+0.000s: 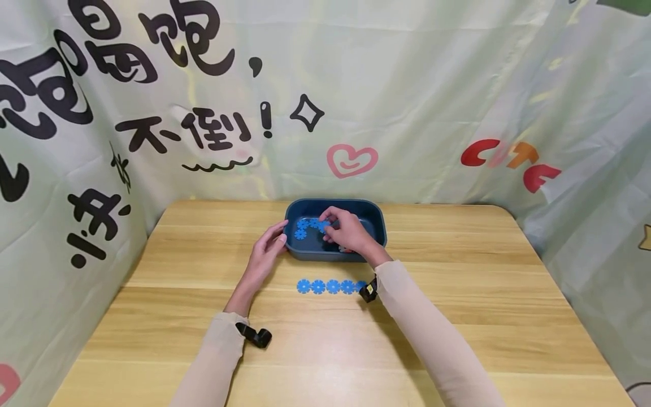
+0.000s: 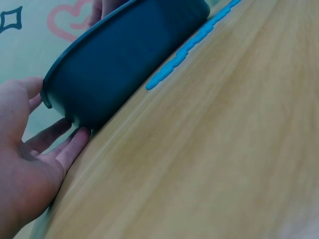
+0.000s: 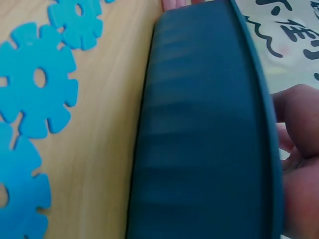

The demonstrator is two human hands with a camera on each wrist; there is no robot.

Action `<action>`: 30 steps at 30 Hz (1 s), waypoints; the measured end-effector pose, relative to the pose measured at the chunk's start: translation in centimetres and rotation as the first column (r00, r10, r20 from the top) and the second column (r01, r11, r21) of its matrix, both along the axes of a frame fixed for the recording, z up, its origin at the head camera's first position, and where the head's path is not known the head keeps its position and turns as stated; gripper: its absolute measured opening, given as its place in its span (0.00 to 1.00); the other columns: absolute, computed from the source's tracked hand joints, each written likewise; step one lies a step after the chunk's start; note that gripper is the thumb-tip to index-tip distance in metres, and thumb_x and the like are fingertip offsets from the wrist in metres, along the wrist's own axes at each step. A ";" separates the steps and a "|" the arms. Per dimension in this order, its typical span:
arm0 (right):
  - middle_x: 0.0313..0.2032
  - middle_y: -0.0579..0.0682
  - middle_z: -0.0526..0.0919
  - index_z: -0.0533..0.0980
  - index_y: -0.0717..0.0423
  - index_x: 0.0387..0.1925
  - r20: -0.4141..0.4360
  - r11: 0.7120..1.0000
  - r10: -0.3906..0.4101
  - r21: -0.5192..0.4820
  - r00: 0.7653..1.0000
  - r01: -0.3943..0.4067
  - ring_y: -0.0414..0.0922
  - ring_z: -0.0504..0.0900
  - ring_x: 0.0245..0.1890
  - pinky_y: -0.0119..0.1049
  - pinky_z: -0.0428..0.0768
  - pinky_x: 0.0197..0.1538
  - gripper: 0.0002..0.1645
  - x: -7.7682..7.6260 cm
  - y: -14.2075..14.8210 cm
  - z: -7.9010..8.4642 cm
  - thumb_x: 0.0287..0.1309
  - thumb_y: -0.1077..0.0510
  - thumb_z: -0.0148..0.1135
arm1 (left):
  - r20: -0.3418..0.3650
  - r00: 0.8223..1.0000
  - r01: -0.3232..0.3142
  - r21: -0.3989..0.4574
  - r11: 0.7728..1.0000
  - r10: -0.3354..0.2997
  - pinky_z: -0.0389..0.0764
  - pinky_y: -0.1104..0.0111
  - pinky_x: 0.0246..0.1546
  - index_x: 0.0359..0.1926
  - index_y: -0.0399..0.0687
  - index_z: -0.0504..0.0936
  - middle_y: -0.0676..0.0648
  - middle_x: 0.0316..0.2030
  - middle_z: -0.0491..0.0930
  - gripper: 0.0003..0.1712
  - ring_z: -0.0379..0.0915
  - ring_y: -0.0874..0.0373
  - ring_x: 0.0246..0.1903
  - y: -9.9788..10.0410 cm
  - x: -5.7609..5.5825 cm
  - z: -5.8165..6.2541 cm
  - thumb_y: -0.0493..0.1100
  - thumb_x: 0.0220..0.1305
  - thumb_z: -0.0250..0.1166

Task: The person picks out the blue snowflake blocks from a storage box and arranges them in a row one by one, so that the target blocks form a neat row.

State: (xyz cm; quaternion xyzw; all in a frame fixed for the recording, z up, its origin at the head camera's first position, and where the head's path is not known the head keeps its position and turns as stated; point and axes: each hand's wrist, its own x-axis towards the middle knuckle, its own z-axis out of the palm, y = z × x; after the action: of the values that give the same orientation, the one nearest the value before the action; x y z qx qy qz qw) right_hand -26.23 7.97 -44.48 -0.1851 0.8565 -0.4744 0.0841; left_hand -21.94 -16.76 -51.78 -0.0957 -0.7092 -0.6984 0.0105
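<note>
A dark blue plastic bin (image 1: 335, 256) stands on the table, and several blue snowflake discs (image 1: 301, 234) lie inside it. My left hand (image 1: 267, 246) holds the bin's left end; in the left wrist view its digits touch the rim and the lower corner. My right hand (image 1: 348, 230) reaches into the bin, thumb and forefinger at a blue disc (image 1: 324, 225); whether they pinch it is unclear. In the right wrist view the bin wall hides its fingertips. In front of the bin lies a straight row of blue snowflake discs (image 1: 333, 286), edges touching.
Some small reddish and pale pieces (image 1: 343, 249) show in the bin beneath my right hand. The wooden table (image 1: 315, 345) extends around the bin. A printed fabric backdrop (image 1: 417, 102) hangs behind and at both sides. My right wrist camera (image 1: 368, 290) partly covers the row's right end.
</note>
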 end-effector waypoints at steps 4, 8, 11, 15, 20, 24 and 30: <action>0.42 0.55 0.80 0.77 0.60 0.55 -0.048 1.000 0.001 0.007 0.999 0.000 0.47 0.86 0.34 0.37 0.88 0.41 0.13 0.6 0.3 0.3 0.72 0.66 0.59 | -0.002 1.000 -0.005 0.006 1.000 0.005 0.80 0.66 0.59 0.74 0.53 0.71 0.44 0.72 0.67 0.27 0.69 0.46 0.67 -0.1 0.1 -0.1 0.52 0.79 0.57; 0.39 0.53 0.83 0.78 0.58 0.55 -0.128 1.000 -0.002 0.020 0.992 0.005 0.46 0.83 0.33 0.37 0.87 0.39 0.13 1.3 0.8 0.4 0.71 0.65 0.61 | 0.001 1.000 -0.004 0.005 1.000 0.004 0.80 0.68 0.59 0.73 0.55 0.72 0.44 0.71 0.68 0.27 0.70 0.47 0.67 0.0 0.1 -0.1 0.52 0.79 0.57; 0.39 0.52 0.83 0.79 0.59 0.55 -0.174 1.000 -0.006 0.017 0.985 0.009 0.47 0.82 0.35 0.37 0.86 0.39 0.13 1.9 1.2 0.4 0.70 0.64 0.62 | 0.007 1.000 -0.005 0.004 1.000 0.005 0.80 0.68 0.59 0.73 0.56 0.72 0.45 0.71 0.68 0.26 0.70 0.48 0.67 0.1 0.2 -0.1 0.52 0.79 0.57; 0.37 0.52 0.84 0.79 0.58 0.55 -0.191 1.000 -0.011 -0.012 0.982 0.009 0.49 0.83 0.34 0.37 0.85 0.37 0.13 2.6 1.6 0.6 0.71 0.64 0.61 | 0.009 1.000 -0.004 0.008 1.000 0.004 0.80 0.67 0.59 0.73 0.57 0.73 0.46 0.71 0.68 0.26 0.70 0.50 0.66 0.1 0.1 -0.1 0.53 0.78 0.57; 0.35 0.52 0.84 0.79 0.57 0.55 -0.182 0.995 -0.017 -0.095 0.983 -0.001 0.48 0.85 0.30 0.37 0.87 0.34 0.13 3.6 1.8 1.1 0.73 0.64 0.59 | 0.002 1.000 -0.008 0.009 1.000 0.008 0.80 0.67 0.59 0.73 0.58 0.73 0.47 0.71 0.68 0.26 0.70 0.50 0.66 0.0 0.1 -0.1 0.54 0.78 0.57; 0.37 0.55 0.83 0.80 0.58 0.55 -0.170 0.985 -0.014 -0.174 0.985 -0.016 0.47 0.87 0.30 0.38 0.89 0.36 0.13 4.4 2.1 1.6 0.73 0.65 0.58 | 0.002 1.000 -0.008 0.006 1.000 0.008 0.80 0.68 0.58 0.73 0.59 0.73 0.48 0.71 0.68 0.26 0.70 0.51 0.66 0.0 0.2 0.1 0.54 0.78 0.57; 0.40 0.60 0.80 0.79 0.62 0.57 -0.130 0.973 -0.044 -0.230 0.991 0.013 0.52 0.89 0.33 0.43 0.90 0.37 0.15 5.9 2.4 1.3 0.71 0.67 0.61 | 0.016 1.000 -0.002 -0.008 1.000 0.002 0.80 0.69 0.58 0.73 0.59 0.72 0.47 0.72 0.67 0.26 0.70 0.49 0.67 0.0 0.1 0.0 0.54 0.79 0.57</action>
State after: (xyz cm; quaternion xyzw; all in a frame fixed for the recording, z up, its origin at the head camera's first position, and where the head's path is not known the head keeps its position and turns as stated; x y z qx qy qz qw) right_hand -20.32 10.42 -43.22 -0.2130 0.8024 -0.5575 -0.0024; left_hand -21.85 -16.73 -51.77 -0.0895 -0.7121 -0.6963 0.0052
